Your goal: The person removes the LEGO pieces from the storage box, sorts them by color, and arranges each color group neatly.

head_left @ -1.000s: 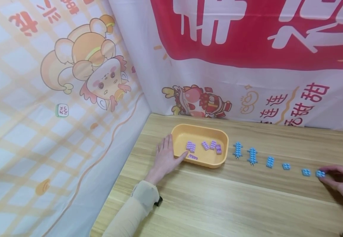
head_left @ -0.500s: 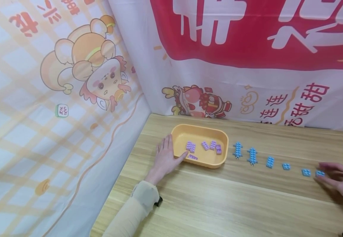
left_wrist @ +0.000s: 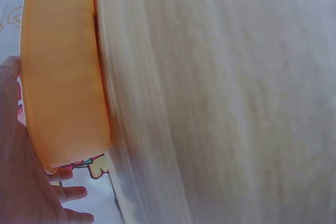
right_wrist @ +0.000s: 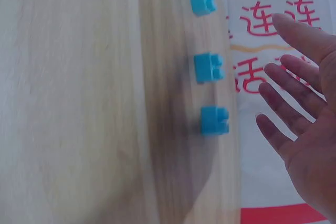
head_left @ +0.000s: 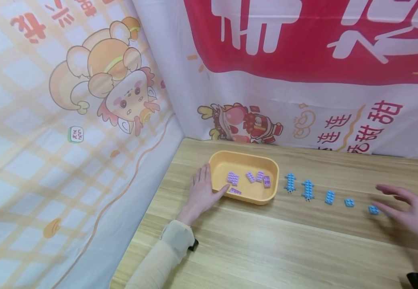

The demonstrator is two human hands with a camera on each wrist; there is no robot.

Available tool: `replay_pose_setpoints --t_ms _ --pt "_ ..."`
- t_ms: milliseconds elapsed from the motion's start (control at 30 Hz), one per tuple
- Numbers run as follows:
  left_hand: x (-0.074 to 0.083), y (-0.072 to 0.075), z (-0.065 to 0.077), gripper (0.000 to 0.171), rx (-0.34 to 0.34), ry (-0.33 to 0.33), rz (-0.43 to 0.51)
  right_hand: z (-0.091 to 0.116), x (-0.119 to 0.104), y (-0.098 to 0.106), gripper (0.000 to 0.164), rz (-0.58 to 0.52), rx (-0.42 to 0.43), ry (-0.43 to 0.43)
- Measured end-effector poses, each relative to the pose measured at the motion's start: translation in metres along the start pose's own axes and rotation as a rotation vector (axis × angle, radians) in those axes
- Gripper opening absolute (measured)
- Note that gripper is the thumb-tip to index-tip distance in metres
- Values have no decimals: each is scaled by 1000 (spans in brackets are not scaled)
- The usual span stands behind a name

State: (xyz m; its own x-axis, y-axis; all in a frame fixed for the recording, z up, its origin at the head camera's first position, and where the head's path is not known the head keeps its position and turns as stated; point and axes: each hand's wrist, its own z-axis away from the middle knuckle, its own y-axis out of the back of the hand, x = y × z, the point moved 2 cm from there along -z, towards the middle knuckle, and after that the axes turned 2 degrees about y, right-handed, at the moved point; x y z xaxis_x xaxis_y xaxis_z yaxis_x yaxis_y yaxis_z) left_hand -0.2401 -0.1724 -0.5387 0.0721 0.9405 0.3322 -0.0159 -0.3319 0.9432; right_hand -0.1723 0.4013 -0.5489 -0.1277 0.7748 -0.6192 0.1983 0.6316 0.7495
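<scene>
In the head view my left hand rests at the left end of the yellow-orange tray, its thumb over the front rim. The left wrist view shows extended fingers beside the tray wall. Inside the tray lie several purple toy bricks. My right hand, fingers spread and holding nothing, hovers above the right end of a row of blue bricks. Near it are a square blue brick and the last blue brick, mostly hidden by the hand in the head view.
The row continues left with a small blue brick, a longer blue brick and two blue pieces with side pegs, one being the axle piece. All stand on a wooden table. A printed cloth hangs behind.
My right hand has let go of the last blue brick, lifted and opened, shifting slightly left. My left hand and the tray have stayed put.
</scene>
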Motion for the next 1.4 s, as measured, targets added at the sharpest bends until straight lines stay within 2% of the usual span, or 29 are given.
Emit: replay_pose_setpoints --t_ms 267,500,833,1233,1400 --pt "-1 -1 -1 120 3 -2 11 -3 -27 -7 59 -26 -79 53" --pt "0 -2 -1 119 6 -1 9 -12 -48 -14 61 -46 -65 134" --pt "0 0 0 118 11 7 9 -28 -76 -30 60 -107 -100 235" --pt "1 1 1 119 7 1 8 -37 -108 -50 56 -90 -104 342" --pt "1 1 1 119 6 2 5 -42 -122 -59 56 -99 -135 360"
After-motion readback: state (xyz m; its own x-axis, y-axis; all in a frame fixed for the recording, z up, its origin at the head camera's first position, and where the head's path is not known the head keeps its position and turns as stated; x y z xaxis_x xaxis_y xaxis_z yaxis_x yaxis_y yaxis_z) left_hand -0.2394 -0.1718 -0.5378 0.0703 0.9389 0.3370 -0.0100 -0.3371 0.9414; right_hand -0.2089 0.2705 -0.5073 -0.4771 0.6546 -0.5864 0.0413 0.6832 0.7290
